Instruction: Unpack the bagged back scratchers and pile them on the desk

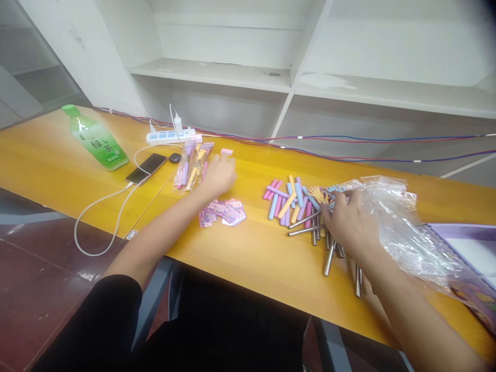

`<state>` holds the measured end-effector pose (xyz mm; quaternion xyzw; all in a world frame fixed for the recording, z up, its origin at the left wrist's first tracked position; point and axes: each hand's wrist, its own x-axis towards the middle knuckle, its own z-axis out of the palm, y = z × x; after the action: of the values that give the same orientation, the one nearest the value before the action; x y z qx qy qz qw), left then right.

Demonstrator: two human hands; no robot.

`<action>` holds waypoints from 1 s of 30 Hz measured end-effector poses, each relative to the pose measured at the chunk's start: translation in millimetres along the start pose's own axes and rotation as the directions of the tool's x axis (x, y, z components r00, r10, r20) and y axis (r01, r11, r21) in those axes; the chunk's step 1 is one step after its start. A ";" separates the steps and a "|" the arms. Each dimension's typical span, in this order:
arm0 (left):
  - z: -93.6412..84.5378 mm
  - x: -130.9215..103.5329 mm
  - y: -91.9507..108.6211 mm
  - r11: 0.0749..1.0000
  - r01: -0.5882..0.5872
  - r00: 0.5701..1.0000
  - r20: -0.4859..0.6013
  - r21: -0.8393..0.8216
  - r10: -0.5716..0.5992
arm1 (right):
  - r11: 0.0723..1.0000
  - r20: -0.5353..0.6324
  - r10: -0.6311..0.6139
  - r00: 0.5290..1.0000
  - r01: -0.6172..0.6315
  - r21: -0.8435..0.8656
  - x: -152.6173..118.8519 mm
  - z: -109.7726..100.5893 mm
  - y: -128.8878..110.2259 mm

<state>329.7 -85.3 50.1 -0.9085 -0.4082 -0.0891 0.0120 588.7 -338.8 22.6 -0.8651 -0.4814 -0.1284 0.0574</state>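
Yellow wood forms the desk point(232, 253), seen from above by the head camera through which I watch both bare hands. To the right of centre, my right hand point(354, 222) is lowered onto a heap of metal rods point(329, 258), its fingers bent downward beside a pale yellow hand-shaped head point(320, 194); I cannot tell whether they grip a piece or only touch it. Pink, purple, blue and yellow tubes point(287, 204) lie loosely piled to the left of the rods, some crossing others. Clear plastic bags point(395, 206) spread beyond and to the right of this hand, reaching a purple-edged box point(473, 253) at the right margin.

My left hand point(222, 175) is blurred, its fingers curled; how far they are open, and whether they hold anything, I cannot tell. It is just beside several bagged sticks point(194, 168) with hand-shaped ends. Nearer the front edge, below this hand, printed cards point(230, 212) lie overlapping, while one small label point(227, 152) lies beyond it.

Farther left I note a phone point(149, 168) with a white cable point(93, 253), a small black case point(174, 158), a power strip point(170, 136) and a tilted green bottle point(98, 140).
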 end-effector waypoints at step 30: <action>-43.9 -137.6 28.7 0.750 -0.132 0.982 0.018 -0.648 0.189 | 0.870 -0.228 -0.435 0.871 0.472 0.144 -121.8 5.6 -61.6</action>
<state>254.8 -210.3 71.1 -0.8918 -0.2735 -0.1849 -0.3093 476.1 -404.5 -18.0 -0.7013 -0.6743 -0.1717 0.1550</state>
